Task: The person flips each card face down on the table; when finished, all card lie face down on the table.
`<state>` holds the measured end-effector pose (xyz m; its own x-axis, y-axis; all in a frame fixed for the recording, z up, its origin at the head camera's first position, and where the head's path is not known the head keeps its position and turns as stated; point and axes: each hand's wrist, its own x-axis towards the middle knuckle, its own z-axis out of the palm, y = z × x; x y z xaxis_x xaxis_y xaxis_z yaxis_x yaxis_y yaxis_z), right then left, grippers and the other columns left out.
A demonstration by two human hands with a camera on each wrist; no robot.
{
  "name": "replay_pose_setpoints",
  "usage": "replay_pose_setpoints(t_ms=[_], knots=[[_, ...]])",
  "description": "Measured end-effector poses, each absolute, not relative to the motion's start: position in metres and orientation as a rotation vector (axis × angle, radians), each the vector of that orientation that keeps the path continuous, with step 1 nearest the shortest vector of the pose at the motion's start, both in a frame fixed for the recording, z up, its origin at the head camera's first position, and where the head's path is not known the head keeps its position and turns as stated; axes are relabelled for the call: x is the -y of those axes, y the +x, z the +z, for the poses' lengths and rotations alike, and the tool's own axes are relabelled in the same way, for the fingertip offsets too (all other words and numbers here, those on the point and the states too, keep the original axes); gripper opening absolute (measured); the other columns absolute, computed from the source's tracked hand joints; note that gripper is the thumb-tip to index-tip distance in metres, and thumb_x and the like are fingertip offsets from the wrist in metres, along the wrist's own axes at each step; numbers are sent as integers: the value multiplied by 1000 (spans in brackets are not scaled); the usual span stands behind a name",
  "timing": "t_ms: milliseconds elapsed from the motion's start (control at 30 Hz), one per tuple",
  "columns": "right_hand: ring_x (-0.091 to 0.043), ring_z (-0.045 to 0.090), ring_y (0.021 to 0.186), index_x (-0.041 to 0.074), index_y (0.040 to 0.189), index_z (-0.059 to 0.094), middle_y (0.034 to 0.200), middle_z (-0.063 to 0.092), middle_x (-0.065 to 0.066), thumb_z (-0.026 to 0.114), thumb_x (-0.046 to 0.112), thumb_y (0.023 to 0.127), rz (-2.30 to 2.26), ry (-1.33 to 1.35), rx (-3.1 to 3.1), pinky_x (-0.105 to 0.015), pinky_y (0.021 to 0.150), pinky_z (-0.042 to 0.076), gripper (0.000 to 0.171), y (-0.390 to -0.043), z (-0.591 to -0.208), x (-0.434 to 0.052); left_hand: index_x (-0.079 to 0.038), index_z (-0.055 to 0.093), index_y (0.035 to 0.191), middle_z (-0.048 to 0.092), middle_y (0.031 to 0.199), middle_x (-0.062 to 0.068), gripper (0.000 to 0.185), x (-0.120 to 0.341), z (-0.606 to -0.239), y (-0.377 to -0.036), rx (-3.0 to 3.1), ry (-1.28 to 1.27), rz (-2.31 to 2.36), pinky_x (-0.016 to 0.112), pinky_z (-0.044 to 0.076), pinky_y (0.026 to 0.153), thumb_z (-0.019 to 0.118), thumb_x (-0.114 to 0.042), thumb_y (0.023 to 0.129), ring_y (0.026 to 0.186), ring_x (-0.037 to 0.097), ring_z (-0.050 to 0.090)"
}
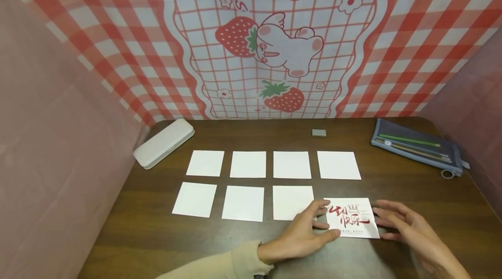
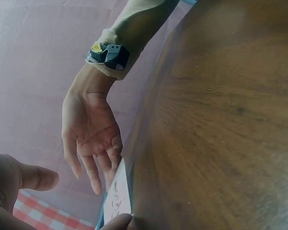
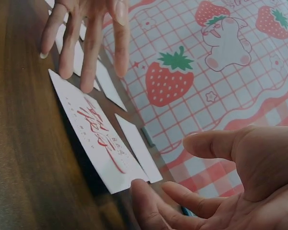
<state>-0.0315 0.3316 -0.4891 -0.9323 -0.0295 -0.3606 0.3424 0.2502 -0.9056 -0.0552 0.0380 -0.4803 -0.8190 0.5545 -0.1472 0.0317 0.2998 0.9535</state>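
Observation:
A white birthday card (image 1: 353,219) with red brush characters and a small cake drawing lies at the front right, between both hands. At its left edge is my left hand (image 1: 300,235), fingers spread and loosely bent, the thumb tip at the card's lower left corner. My right hand (image 1: 409,226) is on the opposite side, its relaxed fingertips right at the card's right edge. In the right wrist view the card (image 3: 93,132) lies between straight left fingers (image 3: 89,52) and the right fingertips (image 3: 143,191). The left fingers partly cover a blank white card (image 1: 292,200).
Blank white cards (image 1: 248,164) form two rows on the wooden table (image 1: 157,235). Behind them stand a white case (image 1: 164,144) at left, a small grey block (image 1: 319,132), and a blue mesh pencil pouch (image 1: 419,146) at right. Patterned cloth (image 1: 157,52) hangs behind the table.

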Motion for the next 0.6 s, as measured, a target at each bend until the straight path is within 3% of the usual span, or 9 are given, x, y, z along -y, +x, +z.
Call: replay_pose_setpoints(t_ms=[133, 333, 533, 600], knots=[[1, 71, 100, 35, 130, 61, 112, 72, 28, 48, 21, 112, -1785, 254, -2183, -28, 79, 64, 26, -33, -483, -335, -17, 46, 152, 59, 150, 17, 64, -39, -478, -55, -2124, 515, 1518, 15, 55, 85, 75, -28, 96, 110, 9, 72], [-7, 73, 100, 30, 133, 67, 118, 75, 16, 40, 14, 114, -1991, 86, -1989, -27, 81, 63, 37, -34, -479, -334, -20, 45, 152, 61, 147, 14, 61, -41, -471, -54, -2101, 531, 1494, 19, 58, 90, 72, -31, 98, 112, 14, 73], [-8, 73, 97, 37, 122, 70, 114, 75, 15, 42, 13, 113, -1989, 61, -1927, -26, 80, 63, 37, -37, -482, -316, -15, 49, 148, 68, 136, 12, 52, -44, -469, -57, -2116, 621, 1498, 14, 55, 89, 66, -33, 103, 107, 5, 71], [-7, 73, 97, 34, 123, 68, 112, 75, 16, 45, 13, 112, -1939, 71, -1985, -28, 80, 63, 33, -38, -483, -307, -13, 50, 147, 68, 134, 12, 49, -44, -469, -59, -2117, 632, 1510, 13, 54, 89, 64, -33, 104, 104, 3, 70]])
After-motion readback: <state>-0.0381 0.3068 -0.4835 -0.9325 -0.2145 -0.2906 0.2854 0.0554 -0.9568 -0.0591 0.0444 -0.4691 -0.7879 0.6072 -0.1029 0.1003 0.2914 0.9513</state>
